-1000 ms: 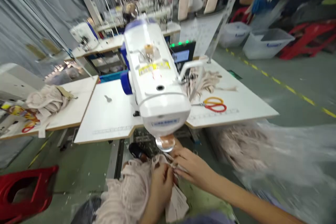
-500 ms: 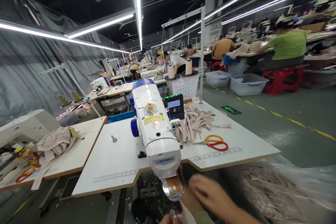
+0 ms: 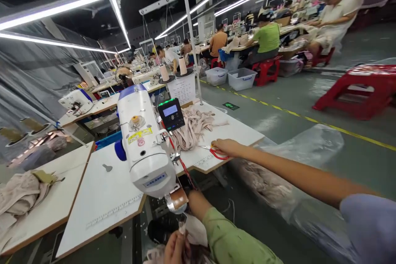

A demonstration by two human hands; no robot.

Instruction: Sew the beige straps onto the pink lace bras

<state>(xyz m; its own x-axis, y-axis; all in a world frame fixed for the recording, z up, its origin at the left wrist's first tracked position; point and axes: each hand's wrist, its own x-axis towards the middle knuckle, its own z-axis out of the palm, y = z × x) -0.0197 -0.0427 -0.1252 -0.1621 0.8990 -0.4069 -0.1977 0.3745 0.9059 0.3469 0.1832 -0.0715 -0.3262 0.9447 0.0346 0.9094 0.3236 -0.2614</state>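
Note:
My left hand [image 3: 177,246] is low in front of the sewing machine [image 3: 151,144], its fingers pinched on the end of a pale fabric strip [image 3: 182,227] just below the needle area. Some of the cloth below that hand runs out of view. My right hand [image 3: 227,147] is stretched out over the right side of the table, its fingers closed round the handles of a pair of scissors [image 3: 219,155] with red and yellow loops. The scissors lie flat, blades toward the machine. Behind them sits a pile of beige straps [image 3: 192,128].
A control panel [image 3: 171,114] and two thread cones stand behind the machine. Plastic bags of cloth [image 3: 262,181] lie on the floor to the right. Another table with beige garments [image 3: 21,198] adjoins at left. Several people sit working farther back.
My right hand has moved from beside the machine's front out to the scissors and closed on their handles. The view has swung right. My left hand still pinches the fabric.

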